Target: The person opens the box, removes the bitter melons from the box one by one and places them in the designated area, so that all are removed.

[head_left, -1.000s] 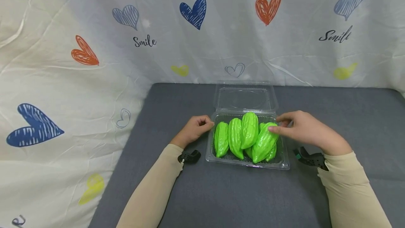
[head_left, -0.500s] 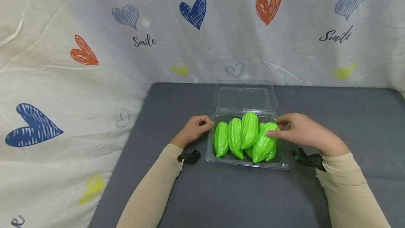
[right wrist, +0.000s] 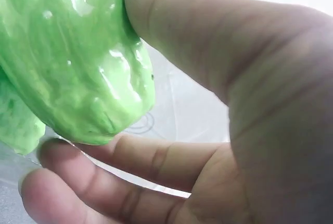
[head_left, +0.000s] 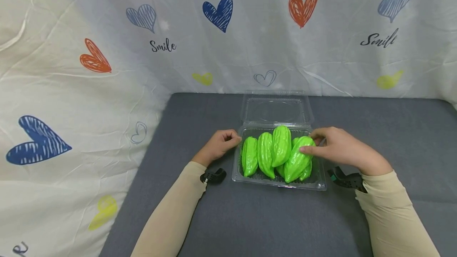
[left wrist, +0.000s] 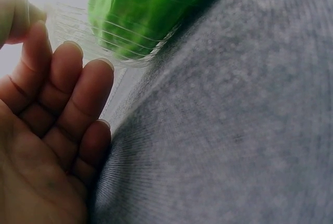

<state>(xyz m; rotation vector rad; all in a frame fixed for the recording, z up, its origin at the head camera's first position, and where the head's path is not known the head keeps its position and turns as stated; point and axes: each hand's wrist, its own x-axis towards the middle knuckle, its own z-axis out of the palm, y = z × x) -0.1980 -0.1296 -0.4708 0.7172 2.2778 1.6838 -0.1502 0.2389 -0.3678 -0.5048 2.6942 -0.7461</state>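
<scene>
A clear plastic clamshell box stands with its lid laid back, holding several glossy green bitter melons. My left hand pinches the box's left rim between thumb and forefinger; in the left wrist view the other fingers curl loosely beside the clear wall. At the box's right side, my right hand grips the upper end of the rightmost bitter melon, which lies slanted on top of others. Its thumb presses one side of that melon in the right wrist view, with the fingers at its underside.
The lid lies flat behind the box, close to a white curtain printed with hearts. Grey cloth covers the table. Other bitter melons fill the left and middle of the box.
My right hand has shifted slightly left, and its thumb and fingers have closed on the rightmost bitter melon. The left hand stays on the box's rim.
</scene>
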